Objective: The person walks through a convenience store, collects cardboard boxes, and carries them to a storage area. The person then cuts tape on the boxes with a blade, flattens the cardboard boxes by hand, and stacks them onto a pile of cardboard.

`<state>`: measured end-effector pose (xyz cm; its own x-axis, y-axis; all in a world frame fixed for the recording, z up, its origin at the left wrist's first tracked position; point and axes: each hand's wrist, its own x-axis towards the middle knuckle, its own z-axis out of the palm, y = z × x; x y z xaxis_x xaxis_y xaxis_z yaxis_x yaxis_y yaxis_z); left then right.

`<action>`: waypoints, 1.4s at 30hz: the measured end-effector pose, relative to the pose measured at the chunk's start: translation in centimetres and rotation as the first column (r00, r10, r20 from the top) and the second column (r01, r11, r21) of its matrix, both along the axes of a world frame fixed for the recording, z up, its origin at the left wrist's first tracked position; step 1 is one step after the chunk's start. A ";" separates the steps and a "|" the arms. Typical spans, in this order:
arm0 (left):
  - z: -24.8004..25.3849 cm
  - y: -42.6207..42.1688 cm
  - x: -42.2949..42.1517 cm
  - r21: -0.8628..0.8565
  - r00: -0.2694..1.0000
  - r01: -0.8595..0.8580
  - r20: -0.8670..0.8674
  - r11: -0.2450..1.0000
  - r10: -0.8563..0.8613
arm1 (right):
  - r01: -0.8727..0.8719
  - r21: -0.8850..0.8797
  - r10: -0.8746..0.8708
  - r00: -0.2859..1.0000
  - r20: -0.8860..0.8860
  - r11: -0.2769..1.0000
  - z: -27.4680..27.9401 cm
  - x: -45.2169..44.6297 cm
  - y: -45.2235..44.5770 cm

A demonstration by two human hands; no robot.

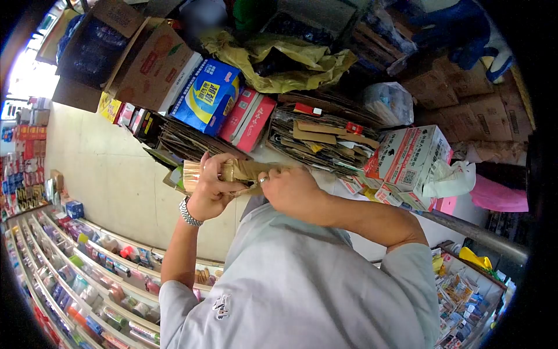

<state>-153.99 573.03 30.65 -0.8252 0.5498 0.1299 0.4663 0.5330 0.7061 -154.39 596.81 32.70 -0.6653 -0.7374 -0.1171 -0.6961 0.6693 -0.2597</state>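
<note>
In front of my chest I hold a bundle of thin pale sticks (191, 173), with tan wrapping (241, 170) around its right part. The stick ends show on the left; I cannot tell exactly what kind of sticks they are. My left hand (213, 181), with a metal watch at the wrist, is closed around the bundle's middle. My right hand (290, 187), wearing a ring, has its fingers closed on the wrapping at the right end. The right fingertips are partly hidden. Just behind the bundle's left end is a green item (173, 177).
Flattened cardboard (319, 136) is stacked ahead, beside a blue box (206, 96) and a red box (249, 119). A white and orange carton (407, 160) stands at right, near a metal rail (476, 235). Shelves of goods (99, 291) line the lower left.
</note>
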 end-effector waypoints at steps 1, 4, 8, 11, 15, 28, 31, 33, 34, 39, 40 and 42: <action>0.0 0.2 0.1 -0.005 1.000 0.003 0.008 1.000 -0.003 | -0.003 0.067 -0.002 0.998 0.069 0.998 0.0 0.4 -0.3; 0.1 0.7 0.3 0.001 0.999 0.005 0.033 1.000 -0.005 | -0.027 0.153 0.003 0.988 0.154 0.988 0.1 0.3 -1.9; -1.1 -0.1 0.2 -0.040 1.000 -0.003 0.018 0.999 0.003 | -0.016 0.105 0.004 0.994 0.109 0.994 -2.5 0.3 -2.2; -2.1 -0.1 1.2 0.018 0.998 -0.041 0.039 0.999 0.041 | -0.045 0.117 0.024 0.985 0.170 0.992 -4.1 1.2 -1.1; -2.5 0.7 2.4 0.034 0.997 -0.077 -0.010 0.996 0.078 | -0.038 0.118 0.009 0.972 0.233 0.992 -3.1 0.9 0.1; -2.9 -1.2 1.9 0.201 0.967 -0.154 0.234 0.967 0.105 | -0.033 0.074 0.023 0.992 0.123 0.997 -2.9 2.2 1.6; -2.6 -1.5 1.4 0.183 0.974 -0.099 0.219 0.978 0.058 | 0.002 0.010 -0.003 0.991 0.133 1.000 -3.2 2.4 1.9; -3.0 -1.7 1.3 0.237 0.960 -0.119 0.274 0.964 0.052 | 0.038 -0.064 -0.029 0.990 0.138 0.997 -3.2 2.3 2.2; -3.1 -1.8 1.2 0.236 0.960 -0.118 0.276 0.965 0.050 | 0.049 -0.071 -0.038 0.987 0.156 0.996 -2.7 2.0 2.3; -3.4 -2.2 0.3 0.225 0.962 -0.040 0.272 0.974 -0.023 | 0.013 -0.045 -0.003 0.975 0.222 0.999 -1.7 0.7 1.7; -3.3 -2.1 0.2 0.225 0.962 -0.039 0.272 0.974 -0.024 | -0.006 -0.032 0.013 0.976 0.216 0.999 -2.1 0.7 1.4; -3.1 -1.7 -0.1 0.253 0.962 -0.021 0.268 0.967 -0.050 | -0.026 -0.019 0.029 0.978 0.208 0.999 -2.2 0.6 1.0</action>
<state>-154.07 571.31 27.56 -0.8405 0.5404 0.0388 0.2460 0.3170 0.9160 -153.78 597.85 30.54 -0.6072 -0.7579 -0.2387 -0.6436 0.6453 -0.4116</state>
